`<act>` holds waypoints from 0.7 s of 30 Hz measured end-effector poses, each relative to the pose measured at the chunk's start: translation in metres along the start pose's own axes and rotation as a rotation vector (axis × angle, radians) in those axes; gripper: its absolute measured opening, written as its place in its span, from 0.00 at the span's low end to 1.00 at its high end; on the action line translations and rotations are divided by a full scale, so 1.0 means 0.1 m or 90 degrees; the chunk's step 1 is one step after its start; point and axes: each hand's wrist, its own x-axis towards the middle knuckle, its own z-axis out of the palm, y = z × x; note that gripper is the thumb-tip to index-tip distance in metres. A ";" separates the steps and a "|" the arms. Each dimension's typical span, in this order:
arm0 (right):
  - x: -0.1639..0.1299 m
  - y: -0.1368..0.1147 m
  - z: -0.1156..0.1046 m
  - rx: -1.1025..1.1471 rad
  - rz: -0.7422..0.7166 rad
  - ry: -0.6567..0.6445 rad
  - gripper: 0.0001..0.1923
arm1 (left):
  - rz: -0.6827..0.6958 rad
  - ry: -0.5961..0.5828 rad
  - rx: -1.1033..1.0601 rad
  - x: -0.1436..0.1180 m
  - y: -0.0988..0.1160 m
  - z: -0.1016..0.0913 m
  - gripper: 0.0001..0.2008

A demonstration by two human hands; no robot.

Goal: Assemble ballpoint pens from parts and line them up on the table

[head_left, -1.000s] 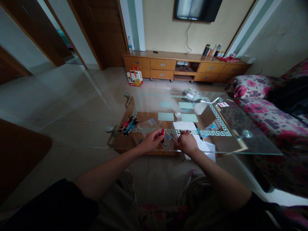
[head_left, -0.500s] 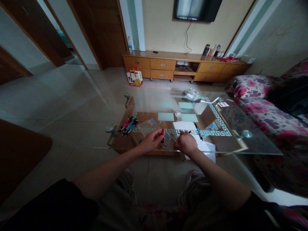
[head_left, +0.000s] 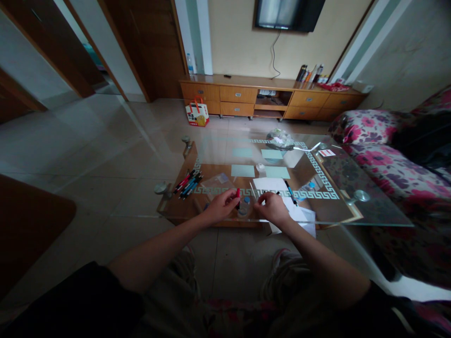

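Over the near edge of the glass table, my left hand (head_left: pixel 222 203) is closed on a red and black pen piece (head_left: pixel 238 193), held upright between thumb and fingers. To its right, my right hand (head_left: pixel 273 208) pinches a thin, pale pen refill (head_left: pixel 252 188) whose free end points up and away from me. The pen piece and the refill are apart. Between the hands, a clear bottle with a blue cap (head_left: pixel 246 200) shows through the glass. A bunch of red, black and blue pens (head_left: pixel 188 183) lies to the left of my left hand.
White paper sheets (head_left: pixel 269 184) lie by my right hand, with a blue and black pen (head_left: pixel 291 192) at their right. A crumpled plastic bag (head_left: pixel 280 139) is farther back on the glass table (head_left: pixel 218 143). A floral sofa (head_left: pixel 373 155) borders the right side.
My right hand has turned, so the refill has swung from slanting toward my left hand to standing more upright. My left hand has stayed almost still with the pen piece.
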 end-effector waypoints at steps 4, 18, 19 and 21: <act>0.05 0.01 0.07 0.344 0.053 -0.006 0.10 | 0.003 -0.002 0.011 0.01 0.00 -0.01 0.13; 0.00 -0.09 0.06 0.796 0.140 -0.068 0.15 | -0.017 -0.045 0.057 -0.01 -0.02 -0.01 0.15; 0.00 -0.09 0.06 0.792 0.136 -0.065 0.16 | -0.017 -0.052 0.072 -0.02 -0.01 -0.01 0.16; 0.00 -0.09 0.07 0.781 0.124 -0.052 0.16 | -0.018 -0.068 0.102 -0.02 0.00 -0.01 0.16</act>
